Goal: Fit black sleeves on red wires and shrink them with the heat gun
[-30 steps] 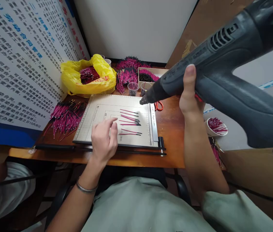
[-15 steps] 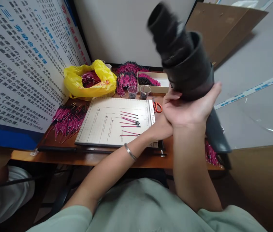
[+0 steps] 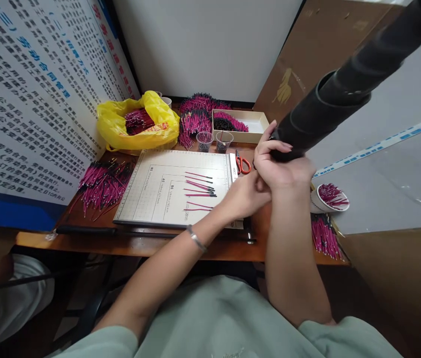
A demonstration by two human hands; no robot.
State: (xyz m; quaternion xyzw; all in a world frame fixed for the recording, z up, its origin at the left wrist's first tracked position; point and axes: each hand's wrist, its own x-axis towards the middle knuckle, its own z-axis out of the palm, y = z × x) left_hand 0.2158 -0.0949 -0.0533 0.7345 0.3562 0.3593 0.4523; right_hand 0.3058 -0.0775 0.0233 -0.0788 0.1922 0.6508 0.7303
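Observation:
My right hand [image 3: 283, 166] grips the base of a black heat gun [image 3: 314, 114], its fingers partly wrapped round it. The stepped barrel tilts to the upper right and runs out of view; its handle is hidden. My left hand [image 3: 249, 195] is closed beside my right wrist, over the right edge of a paper trimmer board [image 3: 158, 199]. Its fingertips, and anything in them, are hidden behind my right hand. Several short red-and-black wires [image 3: 200, 195] lie in separate rows on the board. Orange-handled scissors [image 3: 243, 163] lie just beyond my left hand.
A yellow plastic bag [image 3: 115, 129] of wires stands back left. Wire bundles [image 3: 102, 186] lie left of the board. Two clear cups [image 3: 205, 141] and a shallow box [image 3: 257, 124] are behind it. A white paper cup [image 3: 318, 201] of wires stands right. Panels surround the table.
The heat gun has swung from pointing up-left to pointing up-right, and its handle has gone from sight. My right hand has turned with it. The white cup at right is now visible.

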